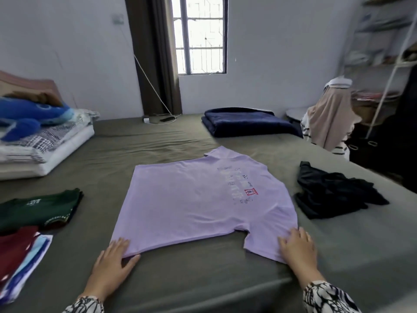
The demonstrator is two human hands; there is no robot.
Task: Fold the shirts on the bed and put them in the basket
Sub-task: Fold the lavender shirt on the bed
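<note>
A lilac T-shirt (198,199) lies spread flat in the middle of the bed (203,279), on the grey-green sheet, with its printed side up and the print running sideways across the chest; its hem points to the left and its neck to the right. The left hand (114,260) rests at the near hem corner, fingers straight and lying on the cloth while the thumb sits against the sheet just under the edge, so it presses rather than grasps. The right hand (297,247) lies flat on the near sleeve, fingers spread and relaxed, holding nothing. Both wrists show black-and-white patterned sleeves. To the right of the lilac shirt, a little apart from it, a black garment (334,193) sits in a crumpled heap. At the left edge of the bed a folded dark green shirt (38,208) lies nearest the middle, and nearer the camera a dark red shirt (15,251) lies on top of a blue-and-white one (33,263). Farther back, a folded navy blanket (248,122) rests near the far right corner of the bed, and a blue plush whale (31,118) lies on stacked bedding (45,150) at the far left. Behind the bed a window (198,35) with a dark curtain (155,55) lets in bright light.
</note>
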